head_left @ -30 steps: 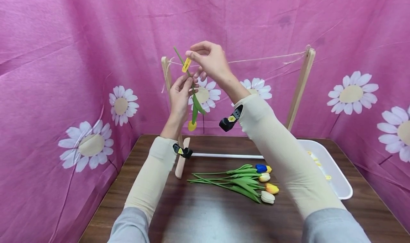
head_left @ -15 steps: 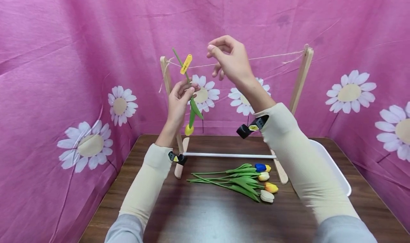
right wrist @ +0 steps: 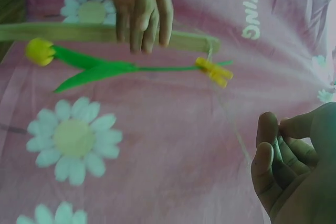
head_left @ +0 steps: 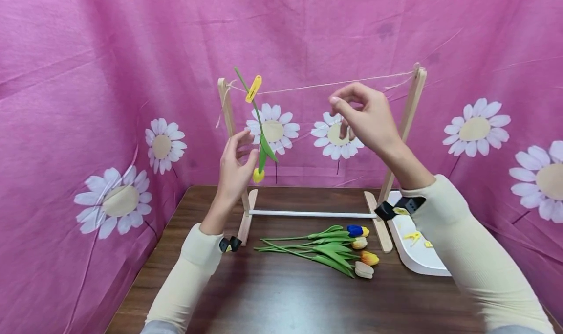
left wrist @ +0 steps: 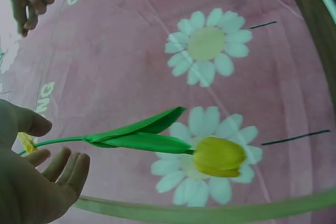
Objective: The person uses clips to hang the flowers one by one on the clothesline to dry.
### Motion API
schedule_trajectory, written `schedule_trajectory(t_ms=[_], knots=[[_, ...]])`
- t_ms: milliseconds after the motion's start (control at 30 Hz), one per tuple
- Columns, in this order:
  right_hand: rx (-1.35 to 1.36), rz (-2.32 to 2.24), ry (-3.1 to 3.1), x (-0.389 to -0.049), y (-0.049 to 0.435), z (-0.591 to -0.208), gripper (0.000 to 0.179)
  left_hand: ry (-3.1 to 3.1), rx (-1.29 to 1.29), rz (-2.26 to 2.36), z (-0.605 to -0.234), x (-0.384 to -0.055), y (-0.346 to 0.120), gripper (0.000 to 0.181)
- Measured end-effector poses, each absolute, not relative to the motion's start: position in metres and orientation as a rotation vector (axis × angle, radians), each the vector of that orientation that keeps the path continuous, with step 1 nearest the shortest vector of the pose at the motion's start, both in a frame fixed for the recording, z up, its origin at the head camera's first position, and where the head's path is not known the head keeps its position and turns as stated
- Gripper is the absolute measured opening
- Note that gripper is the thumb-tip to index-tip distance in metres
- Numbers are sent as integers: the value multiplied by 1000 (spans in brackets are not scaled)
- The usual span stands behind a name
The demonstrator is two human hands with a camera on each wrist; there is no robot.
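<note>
A yellow tulip (head_left: pixel 258 176) hangs bloom-down from the string (head_left: pixel 308 86), its green stem pinched by a yellow clothespin (head_left: pixel 253 89) near the left post. In the right wrist view the clothespin (right wrist: pixel 214 72) crosses the stem close to its cut end. My left hand (head_left: pixel 235 170) is just left of the tulip's leaves, fingers spread and relaxed, holding nothing. To the right, my right hand (head_left: pixel 371 121) is in the air in front of the string's right part. Its fingers are loosely bent with thumb and forefinger close together, and nothing shows between them.
Several tulips (head_left: pixel 334 251) in blue, white and orange-yellow lie on the brown table (head_left: pixel 281 300). The string's wooden stand has a left post (head_left: pixel 226 109), a right post (head_left: pixel 413 104) and a white bottom rod (head_left: pixel 312 214). A white tray (head_left: pixel 406 260) with yellow clothespins stands at right.
My right hand has let go of the clothespin and moved right and down. My left hand has released the tulip's stem and drawn down and left. The tulip now hangs by the clothespin.
</note>
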State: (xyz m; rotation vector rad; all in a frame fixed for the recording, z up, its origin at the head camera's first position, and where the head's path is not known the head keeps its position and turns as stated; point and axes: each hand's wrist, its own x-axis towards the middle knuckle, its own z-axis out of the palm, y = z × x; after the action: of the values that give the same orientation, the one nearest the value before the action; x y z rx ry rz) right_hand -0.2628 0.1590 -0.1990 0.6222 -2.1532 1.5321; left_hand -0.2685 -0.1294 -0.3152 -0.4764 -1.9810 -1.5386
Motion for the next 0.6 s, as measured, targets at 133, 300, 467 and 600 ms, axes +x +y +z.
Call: schedule_trajectory(t_ms=[133, 300, 467, 600], knots=[[558, 1447, -2212, -257, 186, -218, 20, -2074, -461, -1535, -334, -261, -136, 37], [419, 1362, -2312, -250, 223, -243, 25, -2210, -589, -1475, -364, -258, -141, 29], [324, 1269, -2398, -249, 258, -273, 24, -2348, -727, -1390, -398, -255, -143, 20], [294, 1135, -2442, -247, 284, -295, 24, -2509, -790, -1349, -424, -257, -147, 13]])
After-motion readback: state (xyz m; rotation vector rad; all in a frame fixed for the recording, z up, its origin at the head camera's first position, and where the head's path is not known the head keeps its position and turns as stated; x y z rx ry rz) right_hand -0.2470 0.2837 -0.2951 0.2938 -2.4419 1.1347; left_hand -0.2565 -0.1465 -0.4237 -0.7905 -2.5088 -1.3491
